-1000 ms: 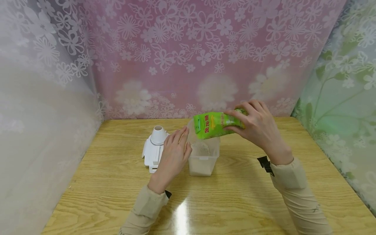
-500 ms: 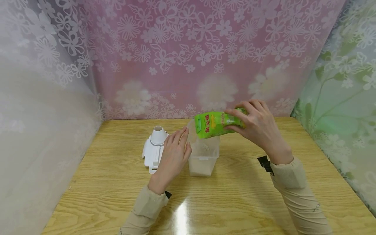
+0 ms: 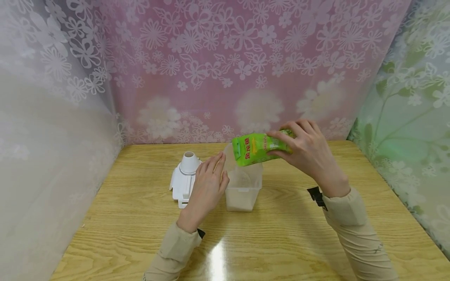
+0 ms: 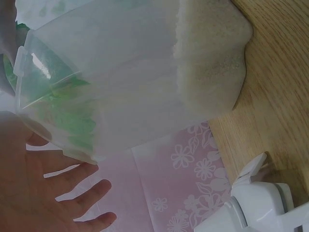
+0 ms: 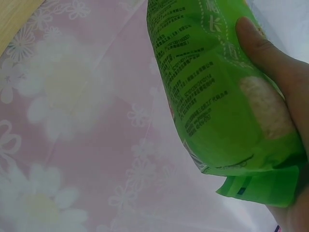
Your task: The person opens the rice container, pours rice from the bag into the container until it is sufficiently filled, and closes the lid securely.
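My right hand point(image 3: 307, 150) grips a green bag of rice point(image 3: 258, 148), tilted nearly on its side above a translucent plastic container point(image 3: 244, 183). In the right wrist view, pale grains show through a window in the bag point(image 5: 227, 106), and the thumb lies along it. White rice point(image 4: 212, 63) fills the lower part of the container, as the left wrist view shows. My left hand point(image 3: 209, 179) has its fingers extended and touches the container's upper left rim. The bag's mouth is hidden from view.
Left of the container, partly behind my left hand, a white plastic lid-like part point(image 3: 183, 183) with a cone-shaped spout lies on the wooden table point(image 3: 140, 226). Flowered cloth point(image 3: 211, 70) hangs behind the table and along both sides.
Both hands, the bag and the container stay almost where they were. The pale heap seen inside the container in the head view now looks less distinct.
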### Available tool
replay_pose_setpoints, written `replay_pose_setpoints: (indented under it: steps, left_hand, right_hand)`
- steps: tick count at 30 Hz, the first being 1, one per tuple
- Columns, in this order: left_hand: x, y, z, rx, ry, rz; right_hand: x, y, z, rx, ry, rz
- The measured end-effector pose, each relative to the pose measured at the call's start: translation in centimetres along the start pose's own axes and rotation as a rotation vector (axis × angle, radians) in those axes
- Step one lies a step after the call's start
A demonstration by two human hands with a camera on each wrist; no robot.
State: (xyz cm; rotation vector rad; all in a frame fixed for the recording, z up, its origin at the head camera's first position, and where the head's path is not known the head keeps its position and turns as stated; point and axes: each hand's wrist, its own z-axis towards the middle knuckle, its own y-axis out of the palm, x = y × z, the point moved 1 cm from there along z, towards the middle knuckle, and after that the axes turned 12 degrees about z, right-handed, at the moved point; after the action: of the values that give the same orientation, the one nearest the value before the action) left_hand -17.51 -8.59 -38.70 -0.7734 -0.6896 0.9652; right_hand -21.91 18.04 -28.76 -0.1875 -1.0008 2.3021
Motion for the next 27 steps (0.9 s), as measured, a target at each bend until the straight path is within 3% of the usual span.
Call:
replay_pose_setpoints:
  steps: [22,27]
  left_hand:
    - [-0.2,0.3,0.0,0.005,0.004,0.005]
    - [-0.1,0.2,0.0,0.006,0.006,0.004]
  right_hand:
    - [-1.0,0.1,-0.1,-0.065,-0.023,-0.018]
    - [-1.1,0.1,0.0,-0.038,-0.034,-0.006]
